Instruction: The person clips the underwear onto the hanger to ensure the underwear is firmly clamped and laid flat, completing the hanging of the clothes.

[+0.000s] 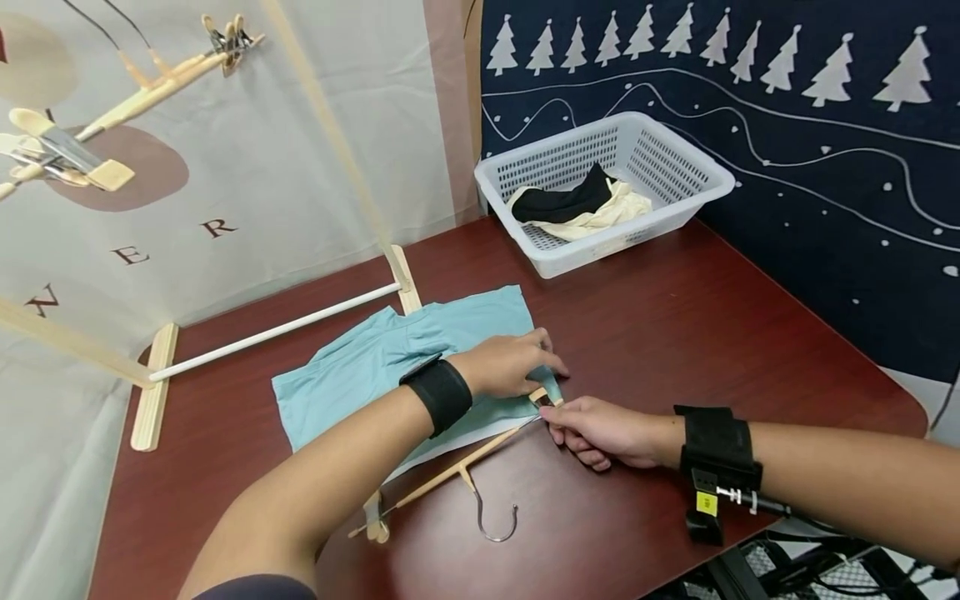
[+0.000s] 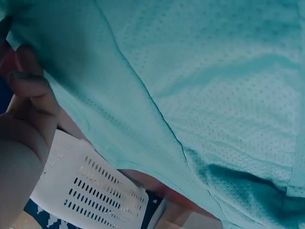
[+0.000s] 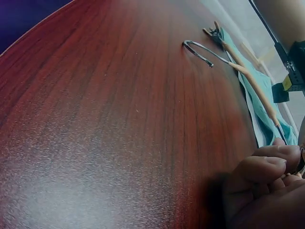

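Observation:
Light blue shorts [image 1: 450, 321] of perforated fabric lie on the table, their near edge along a wooden clip hanger [image 1: 480, 452]. My left hand [image 1: 513, 364] is over the right end of that edge and grips the fabric there; in the left wrist view its fingers [image 2: 33, 90] are at the cloth's border. My right hand [image 1: 600, 429] pinches the hanger's right end at its clip [image 1: 538, 397], mostly hidden by the fingers. At the hanger's other end, a second clip [image 1: 377, 521] sits by the shorts' corner. The metal hook [image 1: 497, 533] points toward me.
A white slatted basket [image 1: 600, 250] with black cloth [image 1: 562, 202] and cream cloth [image 1: 600, 218] stands at the back right. To the left is a wooden rack with a white lower bar [image 1: 277, 331]; more clip hangers [image 1: 168, 83] are up there. The table edge curves at right.

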The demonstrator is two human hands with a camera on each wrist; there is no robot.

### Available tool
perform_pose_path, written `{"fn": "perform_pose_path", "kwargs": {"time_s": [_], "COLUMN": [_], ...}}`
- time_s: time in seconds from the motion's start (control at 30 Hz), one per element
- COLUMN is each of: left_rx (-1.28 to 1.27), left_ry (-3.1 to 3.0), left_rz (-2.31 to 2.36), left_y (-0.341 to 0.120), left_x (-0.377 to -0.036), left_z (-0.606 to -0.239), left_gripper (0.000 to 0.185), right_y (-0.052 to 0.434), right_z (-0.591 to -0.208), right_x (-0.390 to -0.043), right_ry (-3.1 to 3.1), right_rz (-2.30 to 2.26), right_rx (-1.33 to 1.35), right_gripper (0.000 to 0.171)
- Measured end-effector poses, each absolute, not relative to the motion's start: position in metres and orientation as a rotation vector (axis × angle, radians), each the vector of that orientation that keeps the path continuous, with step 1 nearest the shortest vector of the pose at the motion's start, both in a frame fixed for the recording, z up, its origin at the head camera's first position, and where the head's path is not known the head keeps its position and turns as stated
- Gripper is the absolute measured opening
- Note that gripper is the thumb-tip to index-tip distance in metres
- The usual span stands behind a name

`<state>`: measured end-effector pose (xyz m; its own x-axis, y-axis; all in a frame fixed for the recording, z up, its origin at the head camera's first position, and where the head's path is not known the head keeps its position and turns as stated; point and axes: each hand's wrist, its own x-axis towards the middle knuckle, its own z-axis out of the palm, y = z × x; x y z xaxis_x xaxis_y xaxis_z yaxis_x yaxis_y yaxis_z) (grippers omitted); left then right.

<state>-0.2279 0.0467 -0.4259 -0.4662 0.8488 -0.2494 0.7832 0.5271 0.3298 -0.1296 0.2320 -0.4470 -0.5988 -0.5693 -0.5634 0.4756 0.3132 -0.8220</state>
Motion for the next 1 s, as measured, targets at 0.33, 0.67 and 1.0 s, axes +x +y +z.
{"fn": "perform_pose_path", "kwargs": {"time_s": [0.33,0.67,1.0], "left_rx": [1.413,1.424,1.161], "left_ry": [2.229,2.240,2.113], "left_rz": [0.402,0.433,0.710], "left_y": [0.047,0.053,0.046], "left_x": [-0.234,-0.236,-0.246], "left_z": [-0.433,-0.433,-0.439], "left_gripper": [0.031,0.021,0.014], "right_y": [0.232,0.232,0.234], "right_z": [-0.448,-0.451,-0.453], "right_x": [-0.127,-0.124,-0.124], "right_ry": [1.655,1.660,1.637], "right_rz": [-1.443,-1.456,-1.479], "right_rx": [-0.093,-0.103,-0.198], "right_gripper": [0.049,0.047,0.044]}}
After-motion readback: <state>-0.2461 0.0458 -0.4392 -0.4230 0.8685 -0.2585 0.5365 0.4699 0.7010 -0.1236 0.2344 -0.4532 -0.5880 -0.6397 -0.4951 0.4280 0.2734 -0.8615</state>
